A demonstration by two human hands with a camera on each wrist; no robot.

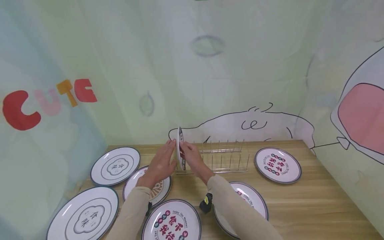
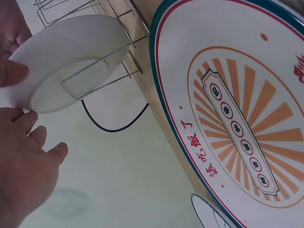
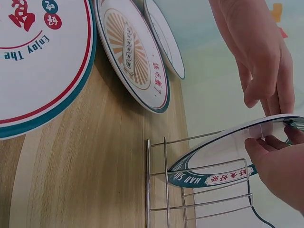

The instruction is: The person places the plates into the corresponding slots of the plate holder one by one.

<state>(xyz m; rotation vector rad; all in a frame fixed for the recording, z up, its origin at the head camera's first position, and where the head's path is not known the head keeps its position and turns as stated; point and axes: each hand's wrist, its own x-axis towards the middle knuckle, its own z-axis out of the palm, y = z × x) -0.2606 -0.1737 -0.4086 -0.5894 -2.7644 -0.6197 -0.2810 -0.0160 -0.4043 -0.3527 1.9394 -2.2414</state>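
A white plate (image 1: 179, 150) stands nearly upright, edge-on to the head view, at the left end of a wire rack (image 1: 222, 161). My left hand (image 1: 159, 165) is at its plain back, the fingers loosely extended. On the patterned face rest the fingertips of my right hand (image 1: 195, 160). The left wrist view has the back of the plate (image 2: 80, 47) behind the rack wires, with my left hand (image 2: 28, 166) beside its rim. In the right wrist view the plate's lower edge (image 3: 190, 178) lies between wires, my right hand (image 3: 280, 166) against its face.
On the wooden table (image 1: 300, 206) lie other plates: two grey-patterned ones (image 1: 115, 166) at the left, a sunburst plate (image 1: 135, 183) beside my left forearm, red-lettered ones at the front (image 1: 171, 221) and right (image 1: 277, 165), and one (image 1: 255, 203) partly under my right sleeve. A printed cloth (image 1: 240, 83) hangs behind.
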